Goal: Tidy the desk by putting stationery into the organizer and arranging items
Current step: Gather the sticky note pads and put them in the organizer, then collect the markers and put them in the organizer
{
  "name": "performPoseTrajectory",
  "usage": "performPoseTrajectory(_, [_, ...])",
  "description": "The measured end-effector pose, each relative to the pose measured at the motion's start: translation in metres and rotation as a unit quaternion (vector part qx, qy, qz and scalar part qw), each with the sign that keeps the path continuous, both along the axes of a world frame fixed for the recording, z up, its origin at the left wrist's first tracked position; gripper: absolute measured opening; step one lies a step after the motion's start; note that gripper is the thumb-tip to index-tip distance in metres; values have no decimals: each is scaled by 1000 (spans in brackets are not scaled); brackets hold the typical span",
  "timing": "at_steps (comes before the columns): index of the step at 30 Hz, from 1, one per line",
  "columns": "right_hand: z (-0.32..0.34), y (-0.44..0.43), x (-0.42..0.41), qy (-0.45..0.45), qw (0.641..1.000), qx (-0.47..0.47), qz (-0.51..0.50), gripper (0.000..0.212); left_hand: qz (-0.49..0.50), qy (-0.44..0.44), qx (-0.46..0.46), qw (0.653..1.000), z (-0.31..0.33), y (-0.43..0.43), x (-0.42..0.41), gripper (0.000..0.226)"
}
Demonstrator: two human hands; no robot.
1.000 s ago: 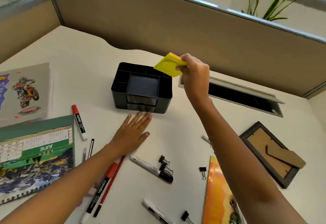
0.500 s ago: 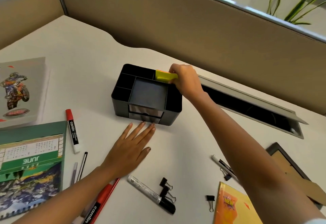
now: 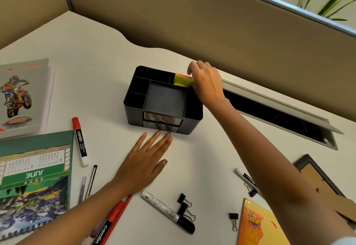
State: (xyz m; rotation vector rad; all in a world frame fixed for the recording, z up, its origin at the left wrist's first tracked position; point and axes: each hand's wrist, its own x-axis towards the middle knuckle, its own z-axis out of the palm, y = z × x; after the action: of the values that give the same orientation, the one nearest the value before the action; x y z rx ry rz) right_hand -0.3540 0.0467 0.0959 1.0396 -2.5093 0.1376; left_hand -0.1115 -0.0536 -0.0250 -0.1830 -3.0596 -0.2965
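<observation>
— At the rear right corner of the black plastic desk organizer (image 3: 192,114), what is gripped?
— A yellow sticky-note pad with a pink edge (image 3: 181,80) is pinched at its right end by the right grip (image 3: 207,82). It is stood on edge, partly sunk into the rear right compartment (image 3: 172,78).
— How is it laid from the grip?
— Leftward, its long axis run along the rear wall. The wrist is bent downward.
— And the left grip (image 3: 143,162)?
— Nothing is held; it is laid flat on the white counter (image 3: 100,90), fingers straight, fingertips (image 3: 158,133) just before the drawer front (image 3: 162,123). A downward push by the nearer right grip is judged to be needed.
</observation>
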Motion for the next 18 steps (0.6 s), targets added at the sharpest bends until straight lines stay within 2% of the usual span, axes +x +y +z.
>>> performPoseTrajectory(6, [-4,6,0,2,1000,-30,-2,30,0,6,7,1000,-2,0,-2,58])
performPoseTrajectory(12, [6,14,25,35,988,-153,-5,19,-11,-16,-19,1000,-1,-1,-8,59])
performPoseTrajectory(18, [-1,39,108,-49,965,-258,-22,16,-15,-51,-30,998,0,-1,-6,62])
